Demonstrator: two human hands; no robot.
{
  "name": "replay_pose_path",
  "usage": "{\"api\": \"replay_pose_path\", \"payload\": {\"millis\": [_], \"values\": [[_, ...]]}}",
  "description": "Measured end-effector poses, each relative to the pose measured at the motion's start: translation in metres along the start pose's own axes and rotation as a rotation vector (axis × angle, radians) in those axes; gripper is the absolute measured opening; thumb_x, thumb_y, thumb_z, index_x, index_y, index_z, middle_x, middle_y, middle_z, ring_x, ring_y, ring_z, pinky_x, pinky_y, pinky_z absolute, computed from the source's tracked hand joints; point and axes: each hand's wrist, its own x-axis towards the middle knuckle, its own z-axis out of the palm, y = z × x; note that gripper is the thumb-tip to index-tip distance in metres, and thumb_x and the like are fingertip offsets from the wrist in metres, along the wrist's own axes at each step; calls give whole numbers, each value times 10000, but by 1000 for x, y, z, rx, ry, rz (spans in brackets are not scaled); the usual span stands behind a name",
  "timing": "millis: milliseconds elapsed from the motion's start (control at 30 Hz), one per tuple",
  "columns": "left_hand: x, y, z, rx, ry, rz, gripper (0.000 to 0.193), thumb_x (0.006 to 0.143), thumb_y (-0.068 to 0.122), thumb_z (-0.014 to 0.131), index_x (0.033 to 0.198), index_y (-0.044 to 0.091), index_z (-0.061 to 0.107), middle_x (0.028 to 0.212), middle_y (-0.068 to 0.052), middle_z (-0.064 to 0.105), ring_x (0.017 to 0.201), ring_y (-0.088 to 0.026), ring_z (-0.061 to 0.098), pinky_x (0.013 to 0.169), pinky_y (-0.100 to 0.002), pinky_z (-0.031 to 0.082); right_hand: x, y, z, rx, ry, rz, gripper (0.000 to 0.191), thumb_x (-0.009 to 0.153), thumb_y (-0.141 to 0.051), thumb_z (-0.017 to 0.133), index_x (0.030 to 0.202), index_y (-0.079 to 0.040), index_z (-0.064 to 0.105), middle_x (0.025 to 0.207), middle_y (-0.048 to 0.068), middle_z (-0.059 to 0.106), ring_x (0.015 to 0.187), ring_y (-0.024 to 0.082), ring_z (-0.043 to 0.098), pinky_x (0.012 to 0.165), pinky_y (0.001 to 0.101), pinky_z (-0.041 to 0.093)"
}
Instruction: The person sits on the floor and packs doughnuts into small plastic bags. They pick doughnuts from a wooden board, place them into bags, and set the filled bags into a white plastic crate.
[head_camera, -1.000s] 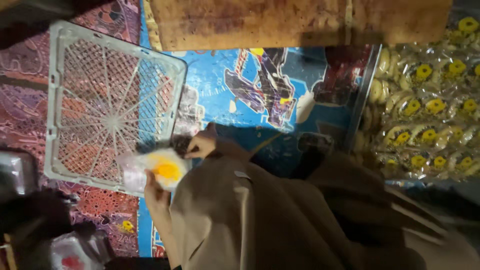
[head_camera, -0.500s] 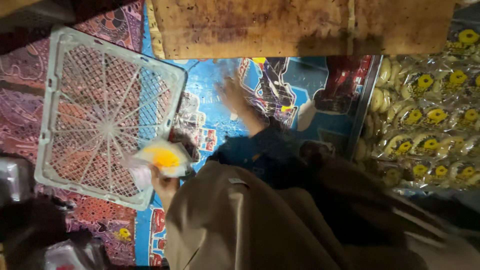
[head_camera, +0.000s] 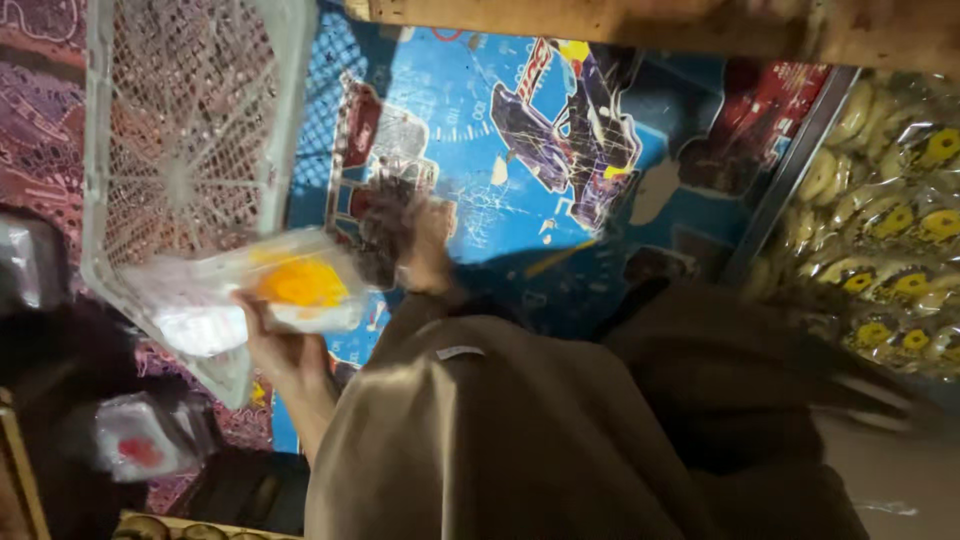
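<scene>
Left hand (head_camera: 275, 345) grips a clear plastic packet (head_camera: 270, 292) with an orange-yellow patch inside, fingers closed under it, held up just over the near corner of a white plastic lattice crate (head_camera: 190, 150). The crate lies flat at the left side of the floor, partly on a blue printed mat (head_camera: 470, 110) and partly on a purple patterned cloth (head_camera: 40, 110). Right hand (head_camera: 425, 245) is out over the blue mat just right of the packet, blurred; cannot tell if it is open or closed, or whether it touches the dark, blurred thing (head_camera: 385, 225) beside it. Brown sleeves and a brown garment (head_camera: 520, 440) fill the lower middle. Along the right edge of the mat sits a heap of clear packets with yellow pieces (head_camera: 890, 230). A wooden board (head_camera: 650, 25) runs across the far edge. Another clear packet with a red patch (head_camera: 140, 440) lies at lower left.
</scene>
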Motion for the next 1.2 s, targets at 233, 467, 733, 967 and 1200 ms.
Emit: {"api": "replay_pose_path", "payload": {"millis": [233, 467, 733, 967, 1200], "values": [[-12, 35, 29, -93, -74, 101, 585, 1024, 412, 642, 1484, 71, 522, 1513, -93, 576, 1429, -259, 535, 1262, -466, 417, 24, -54, -18, 517, -602, -338, 376, 960, -370, 597, 1178, -89, 721, 1226, 82, 666, 1141, 237, 592, 996, 430, 434], [-12, 49, 32, -44, -41, 122, 564, 1006, 408, 668, 1444, 74, 548, 1447, -84, 615, 1374, -257, 572, 1217, -472, 444, 54, 8, -18, -6, 154, 198, 407, 984, -407, 602, 1157, -60, 724, 1135, 95, 698, 1044, 224, 627, 915, 403, 477], [12, 41, 1, 25, -26, 148, 489, 1055, 390, 672, 1422, 90, 548, 1430, -50, 613, 1350, -217, 572, 1204, -424, 430, 13, -73, -2, 563, -1355, -782, 455, 1011, -450, 608, 1134, -28, 727, 1031, 111, 735, 933, 210, 668, 822, 373, 527], [41, -72, -31, 285, -284, 121, 641, 987, 386, 651, 1498, 62, 439, 1441, -99, 558, 1295, -235, 543, 1093, -428, 432, 80, 77, -64, 590, -1368, 209, 416, 1017, -412, 496, 1228, -103, 678, 1022, 31, 762, 910, 160, 742, 585, 310, 471], [85, -157, 127, 694, -274, -261, 405, 1001, 250, 811, 1270, -27, 686, 917, 6, 647, 662, -92, 461, 526, -283, 311, 42, 154, -154, 924, -592, 293, 355, 1086, -307, 526, 1296, -41, 633, 1129, 73, 740, 1028, 162, 711, 769, 268, 526]]}}
